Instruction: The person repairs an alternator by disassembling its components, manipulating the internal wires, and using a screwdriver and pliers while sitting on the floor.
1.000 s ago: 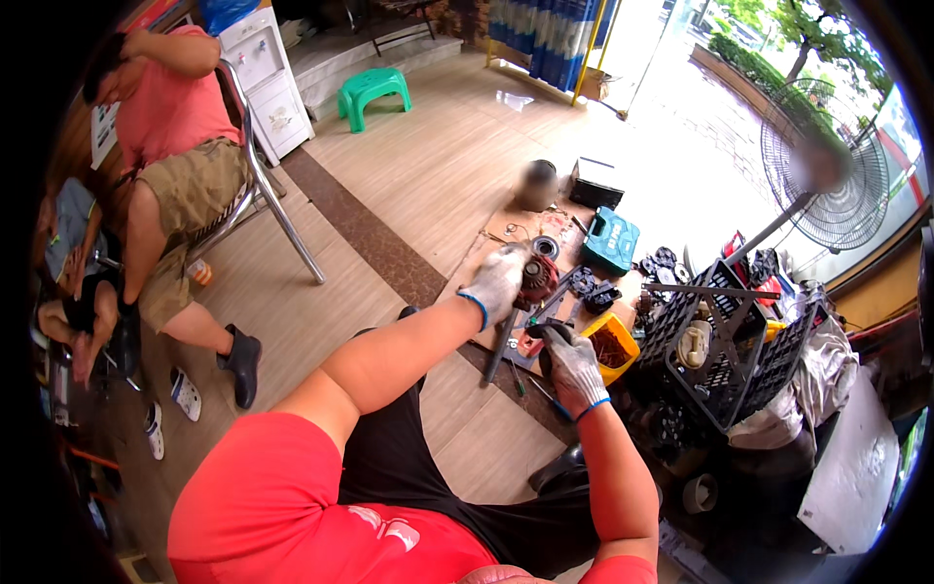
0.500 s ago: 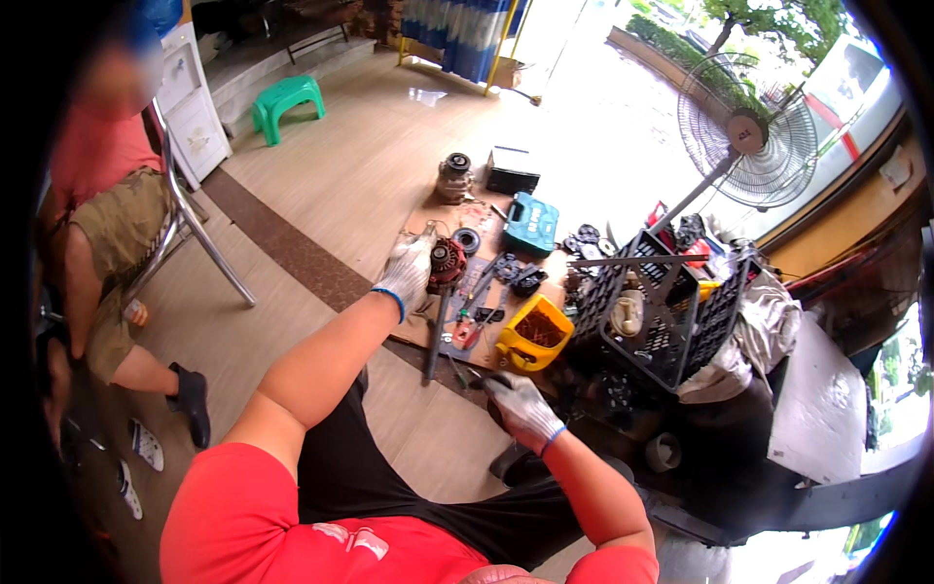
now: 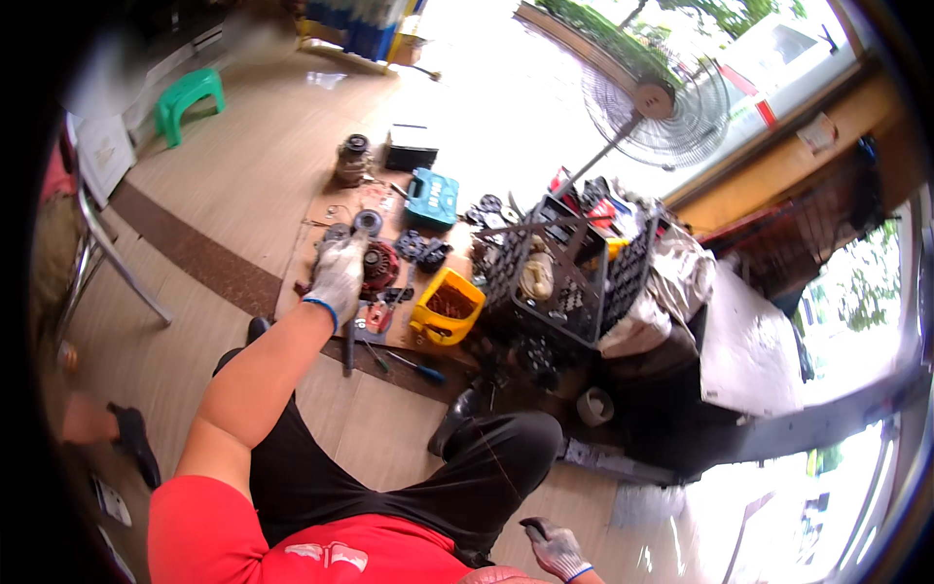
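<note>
My left hand, in a pale knit glove with blue cuff, rests closed on a red-and-metal round motor part on a stained board. A silver ring-shaped part lies just beyond it, beside black fittings. My right hand, similarly gloved, is low at the bottom right by my hip, closed around a dark object I cannot make out. Near the board's front lie a yellow container and a blue-handled screwdriver. A teal tool case and a cylindrical metal unit sit toward the back.
A black crate piled with parts and cloth stands right of the board, below a standing fan. A green stool is at upper left. A seated person's leg and metal chair are at the left edge.
The view has swung right, shifting the scene leftward and cutting off most of the seated person. My right hand has moved from near the board down toward my hip; my left stays at the red part.
</note>
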`<state>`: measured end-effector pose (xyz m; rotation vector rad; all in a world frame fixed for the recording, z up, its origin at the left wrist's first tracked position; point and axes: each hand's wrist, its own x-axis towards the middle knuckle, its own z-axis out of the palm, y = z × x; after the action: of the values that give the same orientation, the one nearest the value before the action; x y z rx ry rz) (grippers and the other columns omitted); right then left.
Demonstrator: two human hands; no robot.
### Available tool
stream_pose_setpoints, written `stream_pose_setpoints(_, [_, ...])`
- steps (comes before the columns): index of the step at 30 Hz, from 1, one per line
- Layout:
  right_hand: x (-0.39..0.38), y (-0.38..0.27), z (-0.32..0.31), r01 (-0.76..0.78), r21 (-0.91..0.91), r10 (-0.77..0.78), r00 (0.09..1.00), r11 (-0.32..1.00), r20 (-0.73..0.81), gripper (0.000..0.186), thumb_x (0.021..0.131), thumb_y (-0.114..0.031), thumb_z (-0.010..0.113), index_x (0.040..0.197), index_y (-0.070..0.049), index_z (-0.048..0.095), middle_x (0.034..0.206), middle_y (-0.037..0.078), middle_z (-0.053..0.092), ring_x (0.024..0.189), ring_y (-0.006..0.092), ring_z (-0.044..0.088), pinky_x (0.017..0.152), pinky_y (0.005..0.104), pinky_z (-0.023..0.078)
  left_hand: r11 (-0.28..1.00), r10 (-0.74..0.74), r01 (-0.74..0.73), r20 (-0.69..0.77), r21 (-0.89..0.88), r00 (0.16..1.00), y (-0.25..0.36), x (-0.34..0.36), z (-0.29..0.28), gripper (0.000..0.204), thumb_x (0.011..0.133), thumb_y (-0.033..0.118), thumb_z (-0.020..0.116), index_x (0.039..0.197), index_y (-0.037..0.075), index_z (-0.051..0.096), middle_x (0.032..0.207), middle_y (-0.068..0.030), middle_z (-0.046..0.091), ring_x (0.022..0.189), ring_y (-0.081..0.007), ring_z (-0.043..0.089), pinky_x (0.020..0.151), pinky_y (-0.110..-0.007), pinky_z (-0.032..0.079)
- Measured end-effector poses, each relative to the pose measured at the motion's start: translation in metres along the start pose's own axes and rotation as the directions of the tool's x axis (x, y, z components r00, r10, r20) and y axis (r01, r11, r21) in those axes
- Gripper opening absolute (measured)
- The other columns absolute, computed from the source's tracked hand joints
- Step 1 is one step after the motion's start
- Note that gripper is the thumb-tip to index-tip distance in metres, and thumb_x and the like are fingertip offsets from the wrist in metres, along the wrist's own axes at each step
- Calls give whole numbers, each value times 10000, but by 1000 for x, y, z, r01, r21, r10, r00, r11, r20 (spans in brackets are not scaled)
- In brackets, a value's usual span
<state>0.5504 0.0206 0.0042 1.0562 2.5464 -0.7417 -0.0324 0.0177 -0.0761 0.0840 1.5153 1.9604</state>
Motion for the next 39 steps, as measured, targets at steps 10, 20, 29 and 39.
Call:
stream_pose_setpoints(10, [-144,167,114,-745,206,331,502,634,799,1036,890,-669,612,1589,-23,204,1623,173,309,1506,283,265,1193,410,258,949,-192,239,221,-206,956,0,-17,1,321,1040,382,530,1099,100,671,914,-50,731,716,-159,699,555,-278,567])
stream_pose_setpoints(20, [147,-61,-141,158,410,84,854,898,-514,723,924,-473,666,1480,-69,443,1294,195,645,1148,327,643,965,420,505,936,-289,341,366,-85,885,11,-34,11,373,1015,434,563,1119,88,657,934,-47,726,767,-170,709,640,-315,601])
stream_pose_setpoints(29, [336,-190,-31,-26,973,-527,837,231,147,471,787,-281,823,1185,-102,646,886,12,627,708,134,581,578,309,482,935,-325,352,300,-42,897,26,-68,36,365,1025,422,548,1145,94,654,949,-64,725,750,-227,711,669,-396,620])
stream_pose_setpoints(39, [355,-185,-35,294,718,-293,947,631,-131,247,843,-198,705,1013,-20,729,814,198,700,740,310,662,689,410,533,944,-314,330,375,23,872,20,-65,30,409,1037,414,512,1277,101,621,1133,-97,711,939,-239,715,674,-421,623])
